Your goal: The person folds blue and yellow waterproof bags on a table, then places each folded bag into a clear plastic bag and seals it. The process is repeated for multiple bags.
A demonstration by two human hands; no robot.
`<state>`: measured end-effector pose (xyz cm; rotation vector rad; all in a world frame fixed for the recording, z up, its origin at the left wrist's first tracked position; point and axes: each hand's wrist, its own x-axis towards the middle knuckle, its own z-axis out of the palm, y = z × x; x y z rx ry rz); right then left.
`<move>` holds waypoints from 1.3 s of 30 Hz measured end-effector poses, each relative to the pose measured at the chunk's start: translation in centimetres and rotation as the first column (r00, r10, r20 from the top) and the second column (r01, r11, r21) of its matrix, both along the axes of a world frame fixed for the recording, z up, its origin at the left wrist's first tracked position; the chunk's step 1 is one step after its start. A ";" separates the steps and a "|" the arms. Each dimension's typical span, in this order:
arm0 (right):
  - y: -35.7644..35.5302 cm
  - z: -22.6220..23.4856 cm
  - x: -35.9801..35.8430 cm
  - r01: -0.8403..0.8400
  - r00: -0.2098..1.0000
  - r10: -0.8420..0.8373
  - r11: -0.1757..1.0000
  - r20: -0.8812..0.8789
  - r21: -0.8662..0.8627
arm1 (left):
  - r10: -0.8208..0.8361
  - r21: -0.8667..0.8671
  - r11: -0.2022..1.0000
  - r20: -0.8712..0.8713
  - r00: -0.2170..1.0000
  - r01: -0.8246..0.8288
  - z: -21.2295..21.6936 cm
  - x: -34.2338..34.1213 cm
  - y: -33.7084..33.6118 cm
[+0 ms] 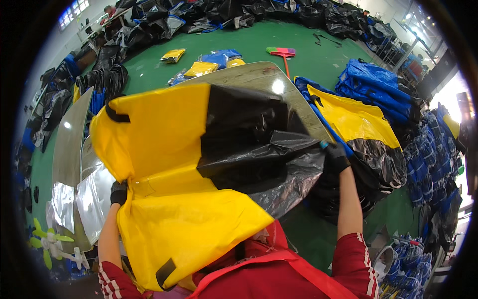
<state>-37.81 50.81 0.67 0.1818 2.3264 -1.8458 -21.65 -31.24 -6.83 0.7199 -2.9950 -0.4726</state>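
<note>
A large yellow and black woven-plastic bag (169, 134) with short black strap handles is stretched out in front of me, over the table. My left hand (118, 193), in a dark glove, is closed on its yellow side edge. My right hand (336, 157), also gloved in black, grips the corner of its black part at the other side. The yellow part is folded, with one flap hanging down toward my apron. Part of my left fingers is hidden behind the fabric.
A wood-grain table (249, 74) lies under the bag. Beside it on the right are a similar yellow and black bag (353, 117) and a blue pile (373, 84). Folded packs (201, 69) and a broom (284, 52) lie on the green floor. A green fan (50, 241) stands lower left.
</note>
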 end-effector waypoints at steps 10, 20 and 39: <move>-4.3 12.2 -3.8 -0.187 0.966 0.252 0.519 0.060 0.834 | -0.576 0.103 0.817 0.186 0.796 0.567 20.6 -3.3 18.2; -16.2 6.6 -11.4 -0.167 0.754 0.623 0.486 -0.207 0.858 | -0.943 0.124 -0.165 -0.309 -0.120 0.978 5.2 1.5 50.2; -11.9 6.2 5.1 -0.016 0.900 0.384 0.499 -0.205 0.866 | -0.819 0.085 0.570 -0.019 0.573 0.817 8.3 -14.4 37.4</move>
